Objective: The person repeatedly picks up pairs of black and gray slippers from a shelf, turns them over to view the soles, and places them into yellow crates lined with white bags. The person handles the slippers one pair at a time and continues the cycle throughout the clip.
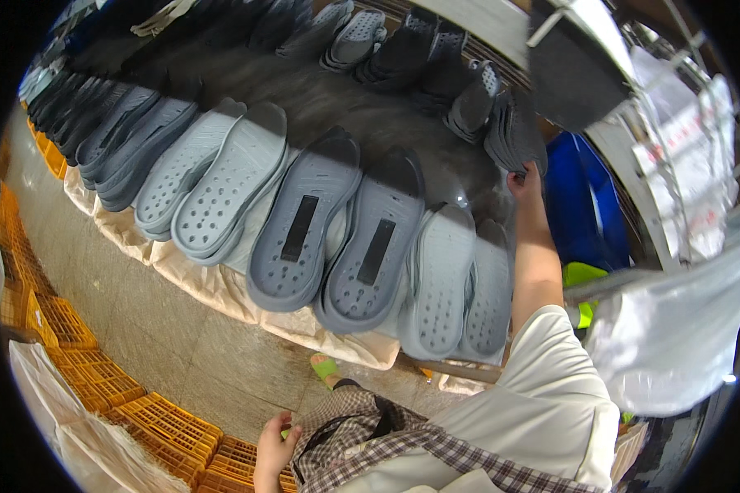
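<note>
My right arm stretches out to the far right end of the bench, where my right hand point(526, 181) has its fingers closed on the near end of a stack of dark grey shoe soles point(515, 131). Down by my waist hangs my left hand point(278, 444), fingers loosely curled and apart; a small green patch shows at them, and I cannot tell what it is. Nearest my right forearm lie grey soles point(489, 287) and light grey soles point(441, 279) with small holes. Beside these are two larger blue-grey soles point(376, 246) with black strips.
Rows of pale point(234, 181) and dark soles point(107, 140) run leftward along the dark bench point(321, 94). Yellow crates point(168, 423) line the floor at lower left. A blue bin point(584, 193) stands right of my hand, near plastic sheeting point(674, 329). My green slipper point(324, 366) shows below.
</note>
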A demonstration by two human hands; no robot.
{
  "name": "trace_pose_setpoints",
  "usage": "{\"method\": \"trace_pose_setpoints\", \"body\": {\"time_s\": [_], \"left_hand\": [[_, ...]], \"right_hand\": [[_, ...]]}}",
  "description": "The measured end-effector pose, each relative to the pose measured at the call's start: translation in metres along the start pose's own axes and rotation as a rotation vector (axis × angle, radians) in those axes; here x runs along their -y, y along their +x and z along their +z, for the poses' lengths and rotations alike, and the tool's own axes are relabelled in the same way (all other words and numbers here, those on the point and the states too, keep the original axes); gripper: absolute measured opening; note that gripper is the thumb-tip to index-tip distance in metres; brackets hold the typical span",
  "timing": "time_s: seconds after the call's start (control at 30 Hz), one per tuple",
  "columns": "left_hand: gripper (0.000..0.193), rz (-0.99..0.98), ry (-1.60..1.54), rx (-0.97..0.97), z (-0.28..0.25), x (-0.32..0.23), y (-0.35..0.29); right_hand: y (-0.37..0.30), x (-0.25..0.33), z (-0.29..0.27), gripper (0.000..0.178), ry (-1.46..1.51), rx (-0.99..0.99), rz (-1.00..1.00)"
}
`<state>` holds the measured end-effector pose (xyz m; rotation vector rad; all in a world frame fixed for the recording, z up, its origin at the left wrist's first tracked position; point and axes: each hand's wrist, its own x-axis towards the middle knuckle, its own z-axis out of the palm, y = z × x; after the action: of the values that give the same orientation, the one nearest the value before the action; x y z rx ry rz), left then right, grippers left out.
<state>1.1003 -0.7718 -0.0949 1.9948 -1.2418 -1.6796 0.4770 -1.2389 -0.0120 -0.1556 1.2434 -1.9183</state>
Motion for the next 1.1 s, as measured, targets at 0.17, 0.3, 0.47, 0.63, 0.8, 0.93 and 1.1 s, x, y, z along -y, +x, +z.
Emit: {"method": "trace_pose_setpoints", "body": {"time_s": [0.17,0.3,0.47,0.63,0.8,0.93,1.1], "left_hand": [[0.046,0.108,0.128,-0.016,-0.035,0.04,-0.022],[0.046,0.198,0.196,-0.07,-0.065,0.077,-0.051],[0.051,0.366,0.264,-0.134,-0.097,0.101,-0.082],[0.066,0.608,-0.013,-0.191,-0.124,0.059,-0.105],[0.084,0.814,-0.876,-0.205,-0.129,-0.005,-0.132],[0.077,0.735,-1.45,-0.146,-0.147,-0.004,-0.131],[0.072,0.925,-1.589,-0.264,-0.157,0.04,-0.121]], "right_hand": [[-0.114,0.035,-0.016,0.027,0.085,0.206,0.148],[-0.239,0.028,-0.024,0.022,0.181,0.148,0.098],[-0.434,0.015,-0.046,0.035,0.201,0.35,0.407],[-0.575,-0.041,-0.053,0.053,0.089,0.532,0.683],[-0.667,-0.12,-0.039,0.052,-0.333,0.839,0.61],[-0.72,-0.164,-0.023,0.067,-0.818,1.387,-0.128],[-0.754,-0.177,-0.014,0.097,-1.038,1.775,-0.713]]}}
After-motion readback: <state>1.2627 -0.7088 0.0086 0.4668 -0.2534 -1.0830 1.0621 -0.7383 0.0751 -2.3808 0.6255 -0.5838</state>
